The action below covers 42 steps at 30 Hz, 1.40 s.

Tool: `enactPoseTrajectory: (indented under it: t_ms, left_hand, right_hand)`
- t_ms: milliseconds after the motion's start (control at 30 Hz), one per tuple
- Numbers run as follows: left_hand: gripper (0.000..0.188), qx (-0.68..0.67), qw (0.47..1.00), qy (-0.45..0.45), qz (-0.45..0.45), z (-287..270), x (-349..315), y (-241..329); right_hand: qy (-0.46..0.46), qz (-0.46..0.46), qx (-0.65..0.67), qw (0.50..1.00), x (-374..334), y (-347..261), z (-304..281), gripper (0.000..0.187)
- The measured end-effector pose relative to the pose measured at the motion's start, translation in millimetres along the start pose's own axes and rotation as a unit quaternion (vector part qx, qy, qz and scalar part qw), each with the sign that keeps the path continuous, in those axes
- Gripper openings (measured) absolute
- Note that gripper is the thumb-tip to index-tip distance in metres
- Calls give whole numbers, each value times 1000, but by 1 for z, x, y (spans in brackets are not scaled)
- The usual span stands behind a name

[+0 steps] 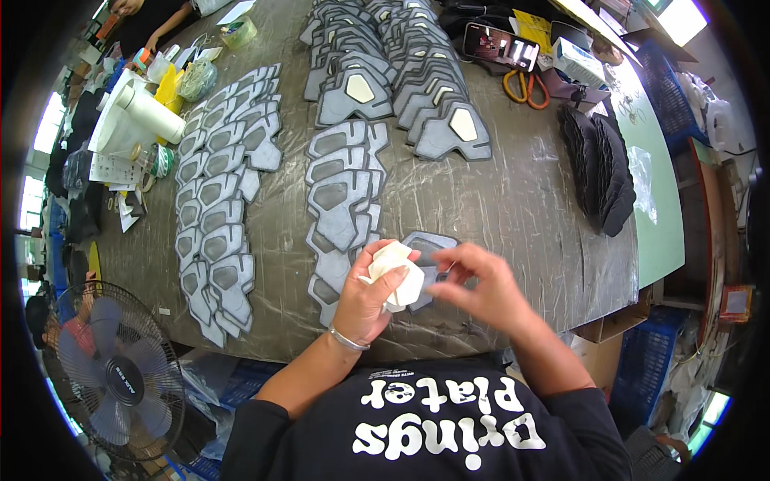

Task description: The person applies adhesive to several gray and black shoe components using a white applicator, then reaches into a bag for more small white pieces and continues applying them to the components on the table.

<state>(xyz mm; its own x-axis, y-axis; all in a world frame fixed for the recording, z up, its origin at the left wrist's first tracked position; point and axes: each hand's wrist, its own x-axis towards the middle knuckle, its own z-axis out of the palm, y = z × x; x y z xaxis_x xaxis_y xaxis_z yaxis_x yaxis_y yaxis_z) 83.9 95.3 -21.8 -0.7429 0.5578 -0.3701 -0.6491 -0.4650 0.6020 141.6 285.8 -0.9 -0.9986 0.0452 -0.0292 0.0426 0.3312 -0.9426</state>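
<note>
My left hand (362, 298), with a silver bangle at its wrist, grips a small bunch of cream-white shaped pads (407, 279) above the near part of the table. Just to the right, my right hand (488, 287) is raised with bent fingers; thumb and forefinger are apart and nothing shows between them. Beneath the hands lies a grey cut panel (429, 243) with a dark edge, partly covered by them. Left of it, an overlapping row of similar grey panels (330, 204) runs away from me, each with a recessed patch.
More grey panels (210, 212) overlap at left. Panel stacks bearing cream pads (464, 124) stand at the far middle. Black cut pieces (597, 172), orange-handled scissors (526, 88) and a phone (501, 48) are at right. A fan (120, 377) stands lower left; another person (152, 24) is at far left.
</note>
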Motion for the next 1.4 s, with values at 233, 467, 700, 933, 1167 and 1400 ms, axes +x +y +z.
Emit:
enactPoseTrajectory:
  t_ms: [233, 467, 700, 933, 1167, 1400]
  left_hand:
    - [40, 56, 993, 47, 94, 3, 2, -16]
    - [39, 91, 994, 68, -5, -6, -1, 0]
    - [32, 105, 991, 56, -57, -8, 0, 0]
    - [27, 274, 961, 13, -35, -10, 5, 3]
    - [26, 514, 852, -34, 91, -12, -6, 1]
    - [26, 549, 826, -49, 117, -14, -4, 1]
  right_hand:
    - [54, 154, 281, 946, -8, 7, 31, 21]
    - [129, -205, -233, 942, -4, 7, 10, 15]
    - [53, -59, -75, 994, -9, 6, 11, 22]
    - [-95, 316, 157, 931, -3, 13, -7, 23]
    - [27, 281, 76, 956, 11, 21, 9, 27]
    - [30, 285, 25, 958, 18, 24, 16, 27]
